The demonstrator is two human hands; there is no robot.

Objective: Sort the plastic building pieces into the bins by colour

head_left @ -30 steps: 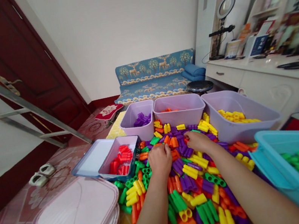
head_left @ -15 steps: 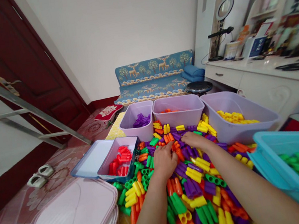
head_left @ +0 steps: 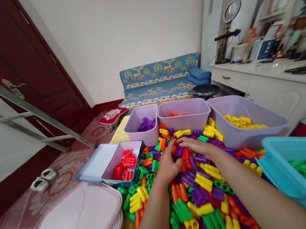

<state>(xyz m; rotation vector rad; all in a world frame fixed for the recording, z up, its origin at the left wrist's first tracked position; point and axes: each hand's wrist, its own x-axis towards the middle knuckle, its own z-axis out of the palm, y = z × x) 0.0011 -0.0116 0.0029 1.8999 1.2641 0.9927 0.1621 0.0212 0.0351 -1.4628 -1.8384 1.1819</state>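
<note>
While a second ago the two hands worked apart, the left hand [head_left: 169, 164] closed in a loose fist at the pile's left edge and the right hand [head_left: 196, 147] flat farther up, they now meet over one spot in the middle of the blocks [head_left: 197, 193]. The left hand has opened: its fingers [head_left: 171, 148] stretch forward and lie on the pieces, and I cannot tell whether anything sits under the palm. The right hand lies palm down with fingers spread, its tips just beside the left ones, over a red and orange cluster [head_left: 185, 155]; it shows no closed grip either. So both hands rest loosely on the heap, touching pieces, with nothing clearly lifted.

The heap itself lies on the floor between the tubs, little disturbed since the earlier views. Behind it stand three lilac tubs: one with purple blocks [head_left: 146, 124], one with orange [head_left: 184, 114], one with yellow [head_left: 245, 121]. A small tray [head_left: 122, 162] of red pieces sits left of the pile, and a blue bin [head_left: 305, 167] of green ones stands at right. Judging by that, the move inward reads as both hands settling on the same patch of red and orange pieces.
</note>
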